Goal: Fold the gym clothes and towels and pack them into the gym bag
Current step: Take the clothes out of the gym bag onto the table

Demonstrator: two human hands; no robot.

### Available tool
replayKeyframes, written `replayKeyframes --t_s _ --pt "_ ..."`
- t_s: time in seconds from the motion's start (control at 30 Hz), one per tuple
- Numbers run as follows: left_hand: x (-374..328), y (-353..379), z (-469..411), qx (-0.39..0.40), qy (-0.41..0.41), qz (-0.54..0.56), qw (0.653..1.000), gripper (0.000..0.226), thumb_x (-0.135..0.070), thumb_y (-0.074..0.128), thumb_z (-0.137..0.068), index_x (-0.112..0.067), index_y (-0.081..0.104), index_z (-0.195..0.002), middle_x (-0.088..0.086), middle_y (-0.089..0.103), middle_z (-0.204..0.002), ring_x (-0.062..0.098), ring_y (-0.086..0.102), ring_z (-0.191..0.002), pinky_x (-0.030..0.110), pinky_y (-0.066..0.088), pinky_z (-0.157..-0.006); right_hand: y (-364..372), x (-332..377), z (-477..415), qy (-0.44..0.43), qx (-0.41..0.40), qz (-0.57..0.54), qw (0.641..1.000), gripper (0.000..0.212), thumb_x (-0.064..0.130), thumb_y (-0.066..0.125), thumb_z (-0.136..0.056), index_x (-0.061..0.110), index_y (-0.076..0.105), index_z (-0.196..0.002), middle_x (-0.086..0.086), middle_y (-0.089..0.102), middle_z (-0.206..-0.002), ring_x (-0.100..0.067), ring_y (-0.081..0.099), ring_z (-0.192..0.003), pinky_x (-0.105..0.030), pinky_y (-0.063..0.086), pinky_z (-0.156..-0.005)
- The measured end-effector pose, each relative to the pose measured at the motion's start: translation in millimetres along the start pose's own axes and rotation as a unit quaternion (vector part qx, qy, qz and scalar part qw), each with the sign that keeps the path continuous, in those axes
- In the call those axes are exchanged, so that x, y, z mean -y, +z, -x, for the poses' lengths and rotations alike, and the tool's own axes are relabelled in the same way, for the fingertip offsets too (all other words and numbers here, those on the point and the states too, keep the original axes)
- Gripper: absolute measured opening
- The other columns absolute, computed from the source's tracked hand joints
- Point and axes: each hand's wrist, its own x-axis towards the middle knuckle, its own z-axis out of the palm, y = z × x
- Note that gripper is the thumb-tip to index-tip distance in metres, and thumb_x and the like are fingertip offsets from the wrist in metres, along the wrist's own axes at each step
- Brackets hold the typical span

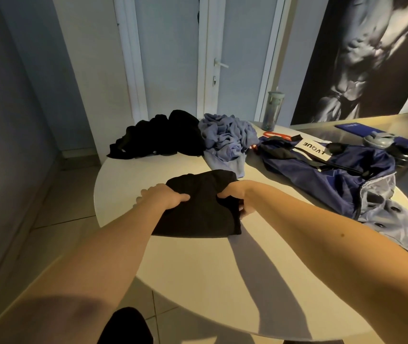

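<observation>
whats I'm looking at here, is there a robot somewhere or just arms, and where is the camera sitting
There is no robot here. These are a person's two bare arms, and this single picture comes from a wide-angle camera worn on the person's head, looking forward and down. That is why the arms reach in from the bottom edge. The left hand and right hand each grip one side of a partly folded black garment, which lies on the round white table. Farther back on the table are a black clothes pile and a lilac clothes pile, both unfolded. To the right lies a limp navy gym bag, with a water bottle standing behind it.
</observation>
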Motion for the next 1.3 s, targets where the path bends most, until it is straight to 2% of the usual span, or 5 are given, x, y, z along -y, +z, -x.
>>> replayKeyframes --t_s 0.33,0.6,0.87,1.03,1.3 --pt "-25.4 -16.4 17.1 0.049 0.037 0.032 0.998 0.075 -0.031 0.076 -0.090 -0.003 0.038 -0.148 0.019 0.047 -0.146 0.037 0.050 -0.132 0.042 0.042 -0.108 0.2 -3.1 0.8 -0.110 -0.034 0.054 0.992 0.060 0.010 0.074 -0.089 0.007 0.043 -0.140 -0.011 0.053 -0.117 -0.028 0.056 -0.103 -0.042 0.054 -0.094" --pt "-29.0 -43.1 34.2 0.109 0.042 0.254 0.960 0.074 -0.039 0.075 -0.086 -0.010 0.043 -0.147 0.015 0.055 -0.140 0.035 0.056 -0.123 0.049 0.043 -0.109 -0.6 6.9 24.3 -0.202 -0.127 0.262 0.935 0.047 0.023 0.073 -0.090 0.003 0.054 -0.129 -0.016 0.060 -0.124 -0.030 0.062 -0.111 -0.038 0.054 -0.098" --pt "-73.3 -38.1 68.9 0.117 0.136 0.360 0.915 0.042 -0.038 0.070 -0.091 -0.011 0.063 -0.122 0.007 0.070 -0.096 0.020 0.066 -0.078 0.027 0.052 -0.055 -19.5 7.5 54.8 -0.303 -0.084 0.155 0.937 0.096 0.030 0.066 -0.094 0.018 -0.001 -0.162 -0.011 0.023 -0.165 -0.033 0.033 -0.146 -0.037 0.033 -0.115" --pt "-114.5 -30.6 97.0 0.123 0.164 0.420 0.884 0.033 -0.029 0.060 -0.099 -0.007 0.062 -0.123 0.014 0.074 -0.096 0.023 0.074 -0.070 0.031 0.058 -0.049 -58.2 -13.6 81.8 -0.325 -0.003 0.093 0.941 0.063 0.046 0.064 -0.095 0.031 0.040 -0.151 0.001 0.055 -0.142 -0.021 0.055 -0.126 -0.031 0.044 -0.097" --pt "-199.0 -10.0 126.4 0.177 0.201 0.437 0.859 0.041 -0.036 0.053 -0.103 -0.008 0.055 -0.133 0.015 0.069 -0.117 0.039 0.075 -0.085 0.048 0.063 -0.063 -141.5 -49.3 76.1 -0.327 -0.118 0.066 0.935 0.065 0.011 0.083 -0.078 0.018 0.053 -0.136 0.000 0.063 -0.114 -0.021 0.063 -0.102 -0.031 0.056 -0.085"
